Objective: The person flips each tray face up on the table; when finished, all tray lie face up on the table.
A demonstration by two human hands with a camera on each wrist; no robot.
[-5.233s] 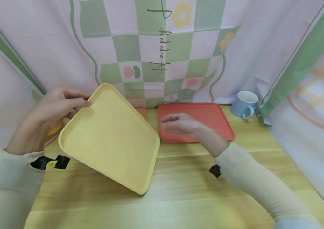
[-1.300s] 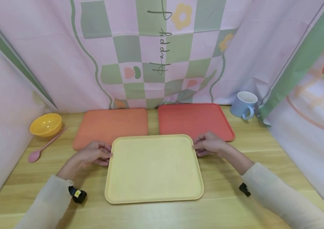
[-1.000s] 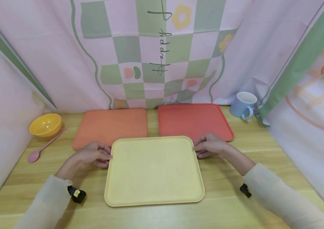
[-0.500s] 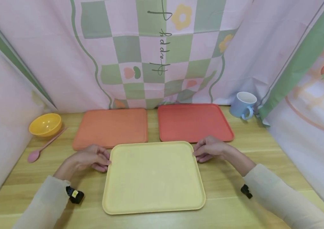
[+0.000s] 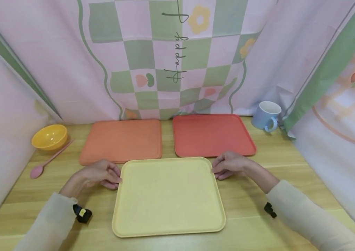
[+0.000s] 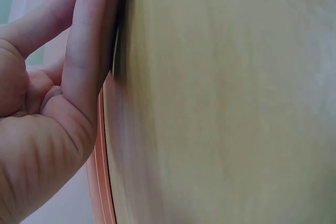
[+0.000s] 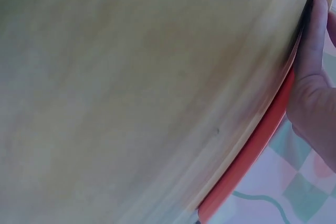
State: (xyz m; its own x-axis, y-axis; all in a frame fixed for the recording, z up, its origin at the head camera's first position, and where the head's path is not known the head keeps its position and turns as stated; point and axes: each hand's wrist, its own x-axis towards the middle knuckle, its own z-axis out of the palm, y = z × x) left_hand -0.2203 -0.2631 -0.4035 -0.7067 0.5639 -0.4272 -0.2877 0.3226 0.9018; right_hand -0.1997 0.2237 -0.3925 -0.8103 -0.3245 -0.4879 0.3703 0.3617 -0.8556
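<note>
Toward front edge of table (image 5: 249,233): yellow tray (image 5: 168,197); left hand (image 5: 100,175), right hand (image 5: 231,165), fingers curled, pinching opposite sides, presumably for balance.

Yellow bowl (image 5: 49,137) sat at left of frame, pink spoon (image 5: 52,158) just below it, handle slanting up right. Orange tray (image 5: 121,140) lay flat left of centre, red tray (image 5: 213,135) right of centre, narrow gap between. Blue mug (image 5: 262,117) stood upright at right. Checked cloth (image 5: 168,52) with flowers and "Happy" lettering hung across top of frame. Wooden desk (image 5: 248,233) spread along bottom.
</note>
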